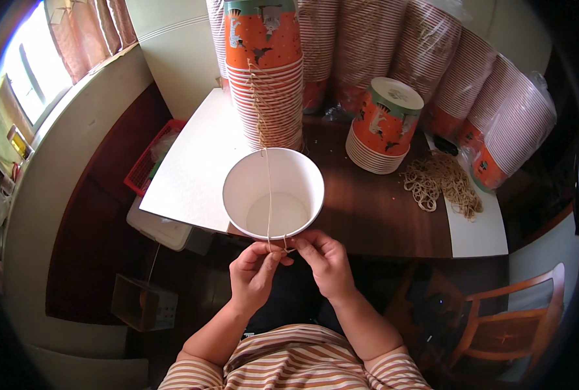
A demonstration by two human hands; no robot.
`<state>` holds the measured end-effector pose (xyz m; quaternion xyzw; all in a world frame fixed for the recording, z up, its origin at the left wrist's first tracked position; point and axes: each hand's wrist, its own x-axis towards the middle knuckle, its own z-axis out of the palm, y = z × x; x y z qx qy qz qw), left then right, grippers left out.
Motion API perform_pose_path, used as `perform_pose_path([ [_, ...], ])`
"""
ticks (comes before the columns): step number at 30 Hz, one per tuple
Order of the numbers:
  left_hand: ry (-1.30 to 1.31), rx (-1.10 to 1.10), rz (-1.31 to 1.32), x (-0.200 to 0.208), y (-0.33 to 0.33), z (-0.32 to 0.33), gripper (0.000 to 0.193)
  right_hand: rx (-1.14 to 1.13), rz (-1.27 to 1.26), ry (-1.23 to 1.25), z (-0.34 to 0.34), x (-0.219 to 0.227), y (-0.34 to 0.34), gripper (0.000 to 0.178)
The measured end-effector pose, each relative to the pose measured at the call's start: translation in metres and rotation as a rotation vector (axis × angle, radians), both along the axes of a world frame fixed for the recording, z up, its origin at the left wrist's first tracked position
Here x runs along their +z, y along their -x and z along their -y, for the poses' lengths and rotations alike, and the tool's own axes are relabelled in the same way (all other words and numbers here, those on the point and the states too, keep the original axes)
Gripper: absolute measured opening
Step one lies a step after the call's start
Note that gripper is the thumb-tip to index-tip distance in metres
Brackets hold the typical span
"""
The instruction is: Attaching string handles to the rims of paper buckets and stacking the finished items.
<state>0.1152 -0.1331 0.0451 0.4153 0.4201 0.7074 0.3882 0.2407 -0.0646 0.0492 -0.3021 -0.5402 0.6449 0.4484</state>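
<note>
A white paper bucket faces me with its mouth at the table's near edge. A thin tan string stretches across its opening from the far rim to the near rim. At the near rim my left hand pinches the string between thumb and fingers. Close beside it, my right hand is closed on the string too, its fingers against the rim. A small loop shows between the two hands; whether it is knotted I cannot tell. Behind the bucket, a strand of knotted string hangs down a tall stack of orange printed paper buckets.
A shorter upside-down bucket stack stands right of centre, with a heap of tan strings beside it. Plastic-wrapped bucket stacks line the back. A red basket sits left of the table, and a wooden chair stands at lower right.
</note>
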Motion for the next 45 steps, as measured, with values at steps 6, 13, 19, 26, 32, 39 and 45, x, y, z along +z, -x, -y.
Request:
perform_pose_path([
  [6, -0.018, -0.013, 0.032, 0.000, 0.002, 0.001, 0.011, 0.217, -0.302, 0.298, 0.007, 0.003, 0.002, 0.014],
  [13, -0.037, -0.010, 0.041, -0.004, 0.003, 0.001, 0.013, 0.145, -0.241, 0.189, 0.005, 0.000, 0.005, 0.012],
  [19, -0.006, -0.049, -0.034, 0.002, 0.002, 0.002, 0.024, -0.074, 0.103, -0.241, 0.009, 0.004, 0.004, 0.006],
  [26, 0.122, 0.051, -0.012, 0.006, 0.002, -0.004, 0.009, -0.169, 0.182, -0.433, 0.007, 0.009, 0.004, 0.007],
  [32, 0.168, 0.072, -0.122, 0.006, 0.006, -0.001, 0.007, -0.199, 0.239, -0.443, 0.005, 0.008, 0.004, 0.006],
  [39, 0.165, -0.020, 0.060, 0.014, 0.003, -0.003, 0.010, -0.211, 0.245, -0.509, 0.004, 0.011, 0.004, 0.005],
  [45, 0.219, 0.000, 0.011, 0.015, 0.005, -0.007, 0.010, -0.208, 0.239, -0.615, 0.004, 0.013, 0.005, 0.007],
])
